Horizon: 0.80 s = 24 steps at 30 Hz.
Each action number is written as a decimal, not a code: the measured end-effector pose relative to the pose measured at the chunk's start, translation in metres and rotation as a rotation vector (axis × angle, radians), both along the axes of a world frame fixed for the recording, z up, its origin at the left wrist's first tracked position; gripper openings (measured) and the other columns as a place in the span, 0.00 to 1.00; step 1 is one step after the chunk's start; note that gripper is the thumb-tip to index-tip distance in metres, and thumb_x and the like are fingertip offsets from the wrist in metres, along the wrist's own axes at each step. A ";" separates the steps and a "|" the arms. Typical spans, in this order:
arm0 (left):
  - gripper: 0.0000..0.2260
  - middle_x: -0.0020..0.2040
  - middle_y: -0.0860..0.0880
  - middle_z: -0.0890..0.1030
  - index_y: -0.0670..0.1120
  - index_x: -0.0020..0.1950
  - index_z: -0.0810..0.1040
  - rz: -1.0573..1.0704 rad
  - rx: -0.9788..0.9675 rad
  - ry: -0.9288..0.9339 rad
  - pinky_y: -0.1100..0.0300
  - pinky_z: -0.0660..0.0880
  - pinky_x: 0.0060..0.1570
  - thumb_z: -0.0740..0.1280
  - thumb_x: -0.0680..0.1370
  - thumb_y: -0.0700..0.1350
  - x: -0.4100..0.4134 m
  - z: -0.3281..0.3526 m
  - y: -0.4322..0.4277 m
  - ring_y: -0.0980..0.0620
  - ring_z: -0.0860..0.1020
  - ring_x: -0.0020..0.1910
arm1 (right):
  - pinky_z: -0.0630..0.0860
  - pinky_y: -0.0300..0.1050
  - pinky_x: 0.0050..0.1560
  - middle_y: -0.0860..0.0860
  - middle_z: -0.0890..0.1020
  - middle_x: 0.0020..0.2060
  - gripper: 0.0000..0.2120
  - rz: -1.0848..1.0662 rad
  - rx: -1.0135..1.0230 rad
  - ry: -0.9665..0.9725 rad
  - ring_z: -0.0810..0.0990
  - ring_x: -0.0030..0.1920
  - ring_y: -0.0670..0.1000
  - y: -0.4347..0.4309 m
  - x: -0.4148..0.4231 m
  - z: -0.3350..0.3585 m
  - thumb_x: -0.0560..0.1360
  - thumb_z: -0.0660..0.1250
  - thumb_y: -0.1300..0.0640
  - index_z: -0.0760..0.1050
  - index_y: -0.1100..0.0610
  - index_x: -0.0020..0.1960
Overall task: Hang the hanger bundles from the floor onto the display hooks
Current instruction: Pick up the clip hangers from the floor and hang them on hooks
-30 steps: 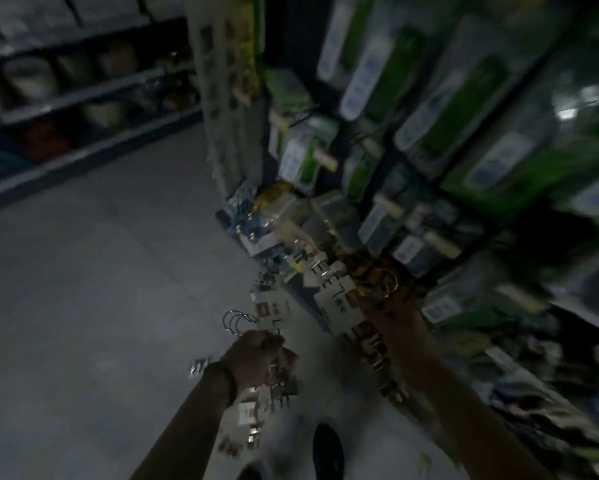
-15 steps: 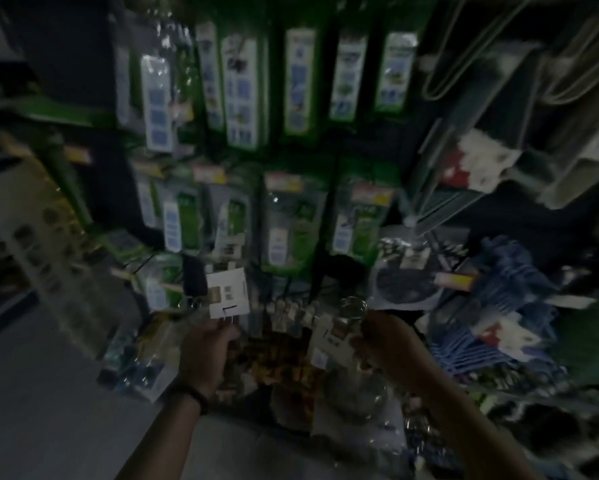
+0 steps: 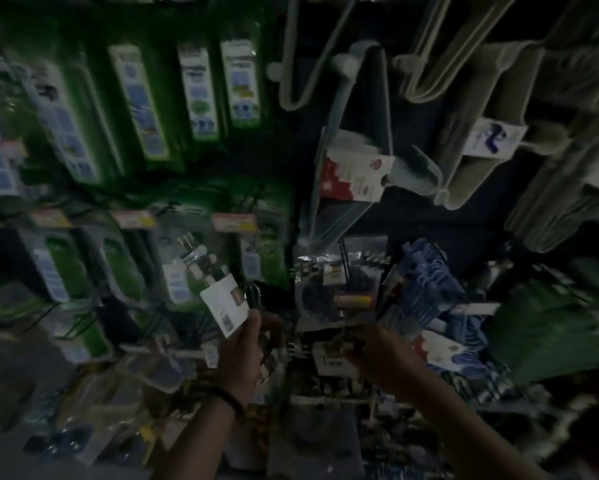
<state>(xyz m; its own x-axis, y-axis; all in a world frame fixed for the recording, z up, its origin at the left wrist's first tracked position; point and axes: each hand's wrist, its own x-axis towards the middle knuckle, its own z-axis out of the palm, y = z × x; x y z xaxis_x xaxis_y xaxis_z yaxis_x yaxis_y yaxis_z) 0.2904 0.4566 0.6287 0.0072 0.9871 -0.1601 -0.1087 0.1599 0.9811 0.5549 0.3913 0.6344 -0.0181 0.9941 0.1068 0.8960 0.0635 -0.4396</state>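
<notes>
The scene is dark and blurred. My left hand (image 3: 244, 348) grips a hanger bundle (image 3: 226, 301) with a white card label and metal hooks, raised in front of the display wall. My right hand (image 3: 377, 351) is lifted to the right of it and pinches another bundle (image 3: 329, 355) with a white tag, close to the hooks of the lower display row. Which hook either bundle is near cannot be made out.
Green packaged goods (image 3: 145, 109) hang on the wall at the left. Pale plastic hangers (image 3: 481, 98) hang at the upper right. Blue hanger packs (image 3: 426, 292) sit right of my hands. More packaged goods crowd the low rows near the floor (image 3: 0, 455).
The view has swung up from the floor to the display wall. Both hands rose with their bundles; the left bundle's label now sits higher and further right.
</notes>
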 end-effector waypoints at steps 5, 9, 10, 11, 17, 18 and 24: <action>0.16 0.61 0.50 0.87 0.52 0.58 0.88 -0.024 0.012 -0.047 0.53 0.81 0.60 0.66 0.83 0.59 0.068 -0.010 0.000 0.50 0.84 0.62 | 0.75 0.29 0.46 0.55 0.85 0.62 0.14 -0.039 -0.030 -0.187 0.83 0.62 0.58 -0.006 0.054 -0.036 0.83 0.70 0.55 0.83 0.54 0.67; 0.13 0.51 0.62 0.87 0.61 0.49 0.86 -0.069 -0.018 -0.065 0.53 0.77 0.57 0.62 0.84 0.59 0.099 0.007 -0.001 0.57 0.83 0.56 | 0.81 0.50 0.56 0.44 0.84 0.65 0.16 -0.080 -0.060 -0.237 0.84 0.61 0.53 0.001 0.065 -0.035 0.83 0.67 0.45 0.79 0.40 0.71; 0.16 0.49 0.57 0.87 0.56 0.44 0.85 -0.067 -0.048 -0.083 0.50 0.78 0.56 0.62 0.86 0.56 0.104 0.011 0.002 0.50 0.83 0.54 | 0.82 0.50 0.55 0.45 0.85 0.64 0.16 -0.083 -0.045 -0.226 0.84 0.61 0.53 0.003 0.064 -0.033 0.83 0.67 0.45 0.79 0.40 0.70; 0.17 0.49 0.49 0.86 0.52 0.42 0.81 -0.067 -0.076 -0.113 0.46 0.77 0.55 0.61 0.87 0.54 0.107 0.016 0.003 0.44 0.82 0.55 | 0.82 0.50 0.54 0.46 0.85 0.63 0.16 -0.094 -0.015 -0.210 0.85 0.59 0.53 0.006 0.062 -0.031 0.83 0.68 0.46 0.80 0.41 0.70; 0.16 0.43 0.48 0.86 0.47 0.42 0.76 -0.139 -0.122 -0.189 0.53 0.84 0.39 0.63 0.86 0.54 0.107 0.029 0.005 0.47 0.88 0.47 | 0.82 0.48 0.48 0.47 0.88 0.58 0.15 -0.125 0.153 -0.180 0.87 0.54 0.55 0.026 0.061 -0.035 0.80 0.72 0.48 0.83 0.41 0.66; 0.17 0.42 0.49 0.86 0.48 0.41 0.76 -0.152 -0.116 -0.174 0.54 0.83 0.36 0.64 0.86 0.54 0.108 0.030 0.007 0.48 0.88 0.45 | 0.83 0.48 0.47 0.48 0.88 0.58 0.15 -0.118 0.175 -0.171 0.87 0.54 0.56 0.030 0.061 -0.034 0.80 0.72 0.49 0.83 0.41 0.66; 0.15 0.67 0.29 0.80 0.45 0.46 0.74 -0.163 -0.100 -0.243 0.30 0.72 0.70 0.62 0.87 0.52 0.105 0.044 0.023 0.31 0.79 0.67 | 0.82 0.47 0.44 0.47 0.88 0.51 0.14 -0.052 0.351 -0.149 0.86 0.48 0.53 0.061 0.063 -0.023 0.79 0.69 0.47 0.79 0.40 0.64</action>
<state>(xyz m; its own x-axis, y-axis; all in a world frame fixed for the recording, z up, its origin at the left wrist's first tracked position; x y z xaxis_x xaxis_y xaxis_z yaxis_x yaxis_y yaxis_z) 0.3956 0.4800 0.6732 0.2142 0.9491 -0.2308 -0.3027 0.2891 0.9082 0.6179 0.4525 0.6119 -0.0096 0.8973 0.4412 0.9543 0.1401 -0.2640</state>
